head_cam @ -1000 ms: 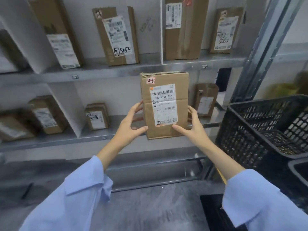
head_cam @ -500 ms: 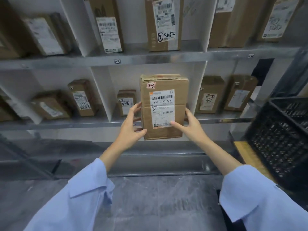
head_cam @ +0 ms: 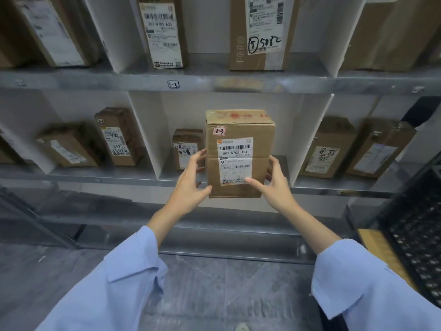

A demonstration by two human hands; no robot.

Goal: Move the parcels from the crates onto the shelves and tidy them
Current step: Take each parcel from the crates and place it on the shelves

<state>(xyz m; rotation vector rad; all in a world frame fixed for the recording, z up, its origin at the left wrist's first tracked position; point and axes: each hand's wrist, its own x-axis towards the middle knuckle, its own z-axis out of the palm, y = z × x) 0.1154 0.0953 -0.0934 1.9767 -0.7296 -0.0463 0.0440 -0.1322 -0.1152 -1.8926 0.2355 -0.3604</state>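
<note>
Parcel (head_cam: pixel 239 154): we hold it upright, label toward us, in front of the middle bay of the lower shelf (head_cam: pixel 310 186), with its base at about the shelf edge.
Left hand (head_cam: pixel 191 185): clasps the parcel's left side, thumb at the lower front corner, fingers spread along the edge.
Right hand (head_cam: pixel 274 185): clasps the right side, thumb pressed on the label's lower edge.
Reason for hold: we judge the two-sided grip keeps the parcel square for sliding in, label readable.
Target bay: the parcel's sticker reads 2-3; a small box (head_cam: pixel 187 149) stands at the bay's left, just beside the parcel.
Surface: grey metal shelves with white dividers; the upper shelf (head_cam: pixel 238 83) carries taller parcels.
Room: grey floor; black crate (head_cam: pixel 415 235) at right.
</note>
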